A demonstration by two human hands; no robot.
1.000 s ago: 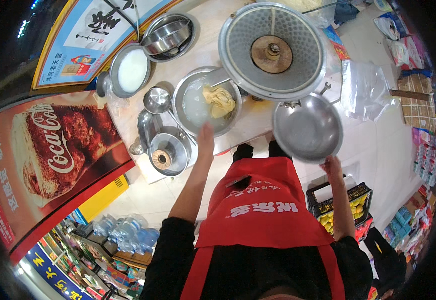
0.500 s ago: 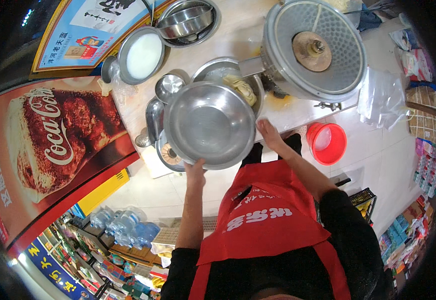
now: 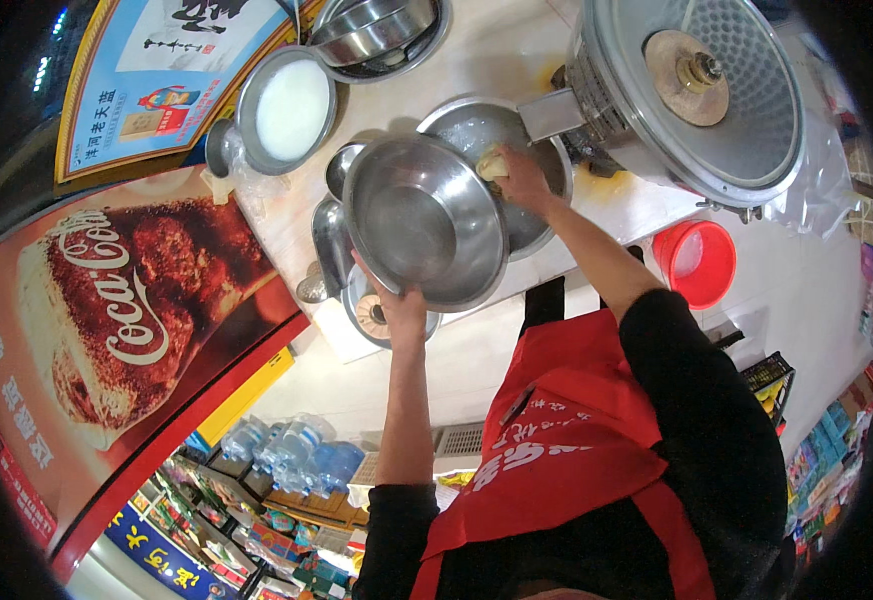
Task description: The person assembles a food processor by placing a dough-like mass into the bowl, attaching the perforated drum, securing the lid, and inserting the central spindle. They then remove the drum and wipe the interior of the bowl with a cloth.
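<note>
A wide stainless-steel basin (image 3: 427, 225) is tilted over the counter, its inside bare and shiny. My left hand (image 3: 394, 300) grips its near rim, thumb on the metal. My right hand (image 3: 525, 180) is closed on a wadded pale-yellow cloth (image 3: 492, 165), just right of the tilted basin and over a second steel basin (image 3: 542, 235). That second basin holds some wet, foamy liquid and is partly covered by the first. Above it juts the metal spout (image 3: 552, 115) of a large round grinding machine (image 3: 757, 130).
At the back left stand a bowl of white liquid (image 3: 292, 110) and a stacked steel pan (image 3: 377, 30). A steel scoop (image 3: 332, 245) and a basin with a round disc (image 3: 369, 315) lie left of my work. On the floor to the right is a red bucket (image 3: 702, 265).
My right hand has moved from beside the held basin to the cloth and closed on it. The held basin is tilted more, and the view has shifted.
</note>
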